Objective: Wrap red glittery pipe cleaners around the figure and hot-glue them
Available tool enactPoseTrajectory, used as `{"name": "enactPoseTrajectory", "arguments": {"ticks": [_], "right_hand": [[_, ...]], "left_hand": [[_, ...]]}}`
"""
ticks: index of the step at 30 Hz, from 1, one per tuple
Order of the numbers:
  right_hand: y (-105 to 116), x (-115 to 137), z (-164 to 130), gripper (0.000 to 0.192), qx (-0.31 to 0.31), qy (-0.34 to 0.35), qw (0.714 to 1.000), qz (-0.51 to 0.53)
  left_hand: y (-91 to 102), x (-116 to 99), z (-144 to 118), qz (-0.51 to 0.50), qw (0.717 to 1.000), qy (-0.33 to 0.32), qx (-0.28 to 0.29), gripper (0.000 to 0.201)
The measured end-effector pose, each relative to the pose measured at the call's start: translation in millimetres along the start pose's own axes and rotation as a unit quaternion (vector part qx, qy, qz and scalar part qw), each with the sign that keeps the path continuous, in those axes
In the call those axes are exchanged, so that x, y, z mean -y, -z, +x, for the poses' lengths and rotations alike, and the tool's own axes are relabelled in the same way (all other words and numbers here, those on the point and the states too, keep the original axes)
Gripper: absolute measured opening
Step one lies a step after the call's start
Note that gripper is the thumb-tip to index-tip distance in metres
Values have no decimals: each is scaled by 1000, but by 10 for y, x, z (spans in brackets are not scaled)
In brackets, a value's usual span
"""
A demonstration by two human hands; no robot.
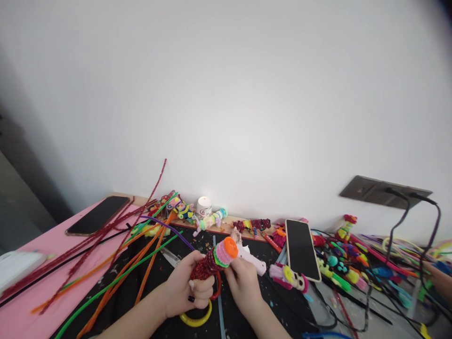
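Partly hidden: left hand [183, 288] covers red craft piece [212, 261] base

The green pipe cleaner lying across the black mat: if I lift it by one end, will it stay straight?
Probably not: the green pipe cleaner is long, thin and already curves, so it would likely droop. It looks light and fuzzy, and may snag the orange pipe cleaners it crosses.
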State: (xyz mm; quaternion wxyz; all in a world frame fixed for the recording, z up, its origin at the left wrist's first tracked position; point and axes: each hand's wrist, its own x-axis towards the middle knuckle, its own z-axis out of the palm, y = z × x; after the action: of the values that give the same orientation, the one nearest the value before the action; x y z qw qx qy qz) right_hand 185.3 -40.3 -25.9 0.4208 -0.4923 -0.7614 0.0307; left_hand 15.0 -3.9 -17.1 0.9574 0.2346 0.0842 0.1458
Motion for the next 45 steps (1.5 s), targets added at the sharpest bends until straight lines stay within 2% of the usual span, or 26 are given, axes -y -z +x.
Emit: {"name": "enactPoseTrajectory", "arguments": {"ticks": [45], "right_hand": [[-3, 28, 10, 26, -8, 2, 1000, 7]], "left_hand": [[-29, -9, 8, 28, 1000, 2, -14, 51]]}}
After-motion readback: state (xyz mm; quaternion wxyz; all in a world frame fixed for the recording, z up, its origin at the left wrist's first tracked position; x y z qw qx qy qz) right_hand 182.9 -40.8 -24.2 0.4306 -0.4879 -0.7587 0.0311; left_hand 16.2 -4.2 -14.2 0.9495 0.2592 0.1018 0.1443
